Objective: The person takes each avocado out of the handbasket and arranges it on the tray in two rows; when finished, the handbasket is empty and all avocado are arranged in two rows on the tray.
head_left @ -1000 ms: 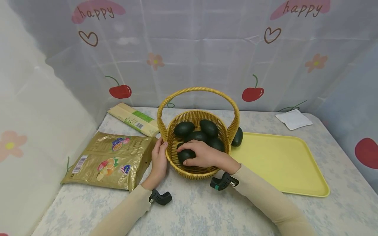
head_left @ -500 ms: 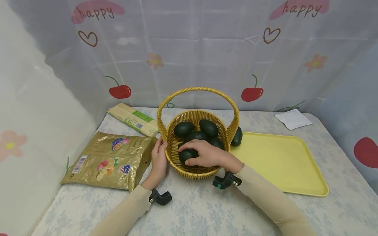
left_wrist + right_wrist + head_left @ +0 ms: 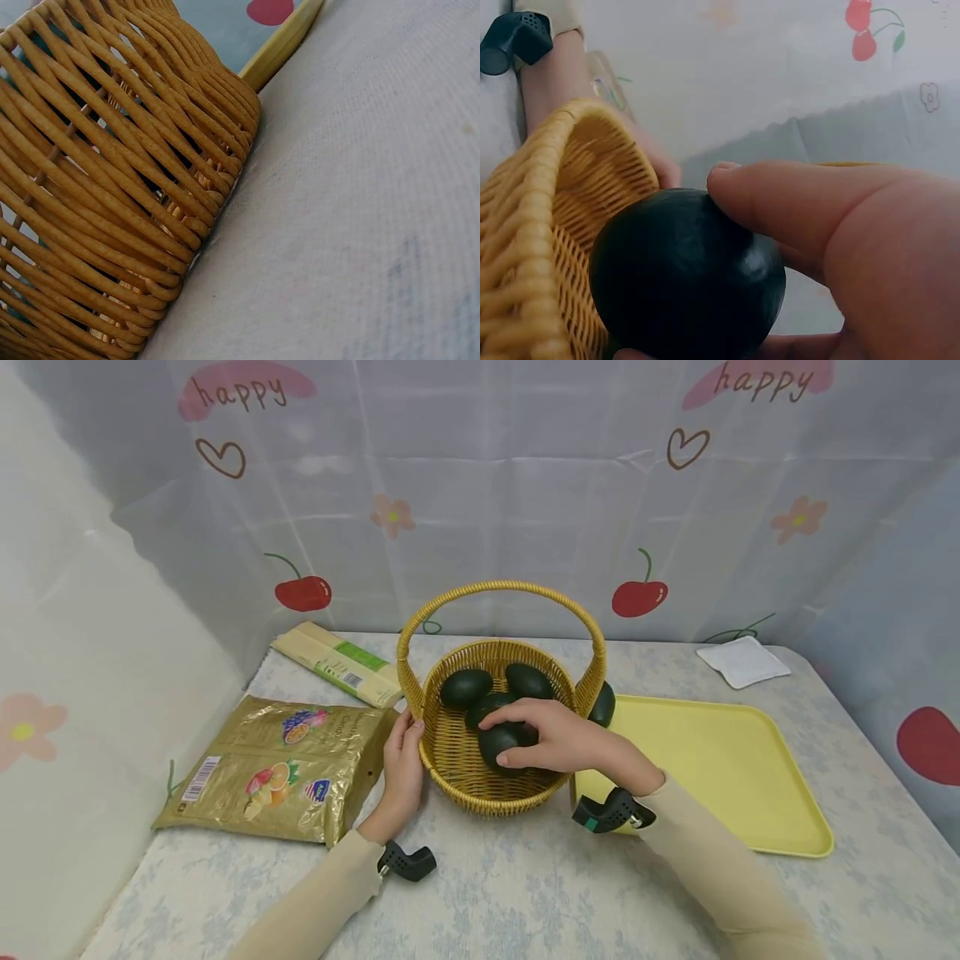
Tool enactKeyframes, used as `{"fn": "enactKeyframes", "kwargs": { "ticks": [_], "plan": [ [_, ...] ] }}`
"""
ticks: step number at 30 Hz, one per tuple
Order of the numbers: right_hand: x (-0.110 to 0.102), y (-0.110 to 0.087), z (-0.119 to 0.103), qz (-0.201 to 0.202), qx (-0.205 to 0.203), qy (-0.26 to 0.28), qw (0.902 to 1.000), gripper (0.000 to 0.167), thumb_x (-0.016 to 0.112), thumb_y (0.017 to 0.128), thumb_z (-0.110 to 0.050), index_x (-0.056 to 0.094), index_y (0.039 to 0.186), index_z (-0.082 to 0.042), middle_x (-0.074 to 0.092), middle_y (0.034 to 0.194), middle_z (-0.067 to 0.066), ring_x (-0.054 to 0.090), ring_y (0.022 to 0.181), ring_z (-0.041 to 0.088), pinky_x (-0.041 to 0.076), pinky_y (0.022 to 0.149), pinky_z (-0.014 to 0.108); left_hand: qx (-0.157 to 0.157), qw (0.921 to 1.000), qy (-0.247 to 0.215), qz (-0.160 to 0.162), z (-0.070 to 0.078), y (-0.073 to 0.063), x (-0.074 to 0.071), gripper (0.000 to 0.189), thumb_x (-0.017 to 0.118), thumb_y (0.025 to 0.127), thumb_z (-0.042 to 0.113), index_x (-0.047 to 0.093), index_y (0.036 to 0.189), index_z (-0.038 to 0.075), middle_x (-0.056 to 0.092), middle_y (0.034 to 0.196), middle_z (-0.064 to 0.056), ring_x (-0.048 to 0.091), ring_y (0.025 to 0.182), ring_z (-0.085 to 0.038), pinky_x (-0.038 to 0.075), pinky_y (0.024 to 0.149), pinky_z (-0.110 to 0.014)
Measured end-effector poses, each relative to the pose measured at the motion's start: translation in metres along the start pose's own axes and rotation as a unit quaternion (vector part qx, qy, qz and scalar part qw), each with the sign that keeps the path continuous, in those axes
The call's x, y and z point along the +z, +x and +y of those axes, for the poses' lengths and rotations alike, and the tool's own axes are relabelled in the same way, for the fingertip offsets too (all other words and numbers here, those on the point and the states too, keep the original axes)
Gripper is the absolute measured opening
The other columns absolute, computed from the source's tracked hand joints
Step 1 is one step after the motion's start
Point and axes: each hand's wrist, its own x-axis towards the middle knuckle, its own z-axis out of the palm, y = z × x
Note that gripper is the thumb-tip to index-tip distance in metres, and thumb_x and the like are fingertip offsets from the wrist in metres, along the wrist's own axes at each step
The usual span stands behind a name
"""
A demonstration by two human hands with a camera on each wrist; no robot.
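In the head view my right hand (image 3: 562,735) grips a dark green avocado (image 3: 501,748) inside the yellow wicker basket (image 3: 457,768). The right wrist view shows the thumb across the top of this smooth avocado (image 3: 682,270), with fingers beneath. Several more avocados (image 3: 466,689) lie in the basket, some partly covered by my right hand. My left hand (image 3: 403,764) rests against the basket's left side, at the foot of its tall handle (image 3: 501,586). Only the basket's woven wall (image 3: 112,172) and the tablecloth show in the left wrist view.
A yellow tray (image 3: 705,777) lies right of the basket. One avocado (image 3: 604,703) sits at its back left corner, partly behind the basket. Left are a gold candy bag (image 3: 270,768) and a flat cream-and-green packet (image 3: 337,664). A white packet (image 3: 744,662) lies at the back right.
My right hand has moved right with the gripped avocado, baring the front left of the basket's bottom. The left hand has stayed on the basket's side.
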Motion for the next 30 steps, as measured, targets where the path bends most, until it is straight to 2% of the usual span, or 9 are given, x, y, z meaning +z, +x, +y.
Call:
{"fn": "enactKeyframes", "kwargs": {
  "ticks": [4,8,11,16,21,27,30],
  "plan": [
    [-0.01,-0.013,0.001,0.0,0.016,0.004,0.9999,0.042,0.072,0.094,-0.028,0.066,0.135,-0.024,0.062,0.141,0.002,0.058,0.119,0.021,0.051,0.092,0.039,0.003,1.0,0.003,0.001,0.0,0.001,0.0,0.048,0.038,0.109,0.024,0.042,0.156,0.015,0.051,0.153,-0.009,0.049,0.139,-0.023,0.042,0.1,-0.014],
    [-0.019,-0.028,0.003,-0.003,0.022,0.024,0.9995,0.041,0.072,0.094,-0.026,0.066,0.135,-0.024,0.063,0.136,0.002,0.057,0.103,0.018,0.052,0.082,0.033,0.008,0.9999,0.01,0.002,0.0,0.001,-0.001,0.048,0.038,0.109,0.024,0.043,0.156,0.015,0.051,0.153,-0.009,0.049,0.139,-0.023,0.041,0.101,-0.014],
    [-0.026,-0.039,0.008,-0.006,0.023,0.043,0.9988,0.041,0.073,0.094,-0.023,0.065,0.135,-0.022,0.065,0.133,0.003,0.058,0.097,0.015,0.053,0.078,0.03,0.007,0.9999,0.009,0.0,0.0,0.001,-0.001,0.048,0.038,0.109,0.025,0.042,0.156,0.015,0.05,0.154,-0.008,0.048,0.14,-0.023,0.04,0.101,-0.013],
    [-0.037,-0.057,0.015,-0.011,0.036,0.074,0.9965,0.042,0.073,0.095,-0.02,0.064,0.136,-0.02,0.063,0.137,0.005,0.062,0.103,0.01,0.057,0.083,0.03,0.004,1.0,0.003,-0.002,0.0,0.0,0.0,0.048,0.038,0.109,0.025,0.041,0.157,0.016,0.049,0.155,-0.008,0.047,0.141,-0.023,0.041,0.101,-0.013],
    [-0.045,-0.073,0.02,-0.009,0.033,0.11,0.9933,0.043,0.071,0.095,-0.014,0.062,0.137,-0.013,0.058,0.141,0.012,0.065,0.1,0.006,0.06,0.078,0.031,0.002,1.0,0.002,-0.002,-0.001,0.0,-0.001,0.049,0.038,0.109,0.025,0.041,0.157,0.016,0.049,0.155,-0.008,0.047,0.141,-0.023,0.041,0.1,-0.013],
    [-0.053,-0.089,0.026,-0.016,0.023,0.128,0.9914,0.041,0.068,0.097,-0.009,0.059,0.137,-0.006,0.059,0.133,0.02,0.068,0.093,0.007,0.06,0.077,0.031,0.001,1.0,-0.004,-0.003,-0.001,-0.001,0.0,0.048,0.037,0.11,0.025,0.041,0.157,0.017,0.049,0.155,-0.008,0.048,0.14,-0.023,0.042,0.101,-0.016],
    [-0.059,-0.097,0.027,-0.024,0.031,0.128,0.991,0.042,0.067,0.098,-0.011,0.058,0.138,-0.006,0.061,0.13,0.018,0.069,0.094,0.008,0.06,0.078,0.03,0.001,1.0,0.002,-0.005,0.0,-0.001,0.0,0.049,0.037,0.11,0.025,0.04,0.157,0.016,0.049,0.155,-0.008,0.048,0.141,-0.023,0.043,0.103,-0.018]
  ]
}}
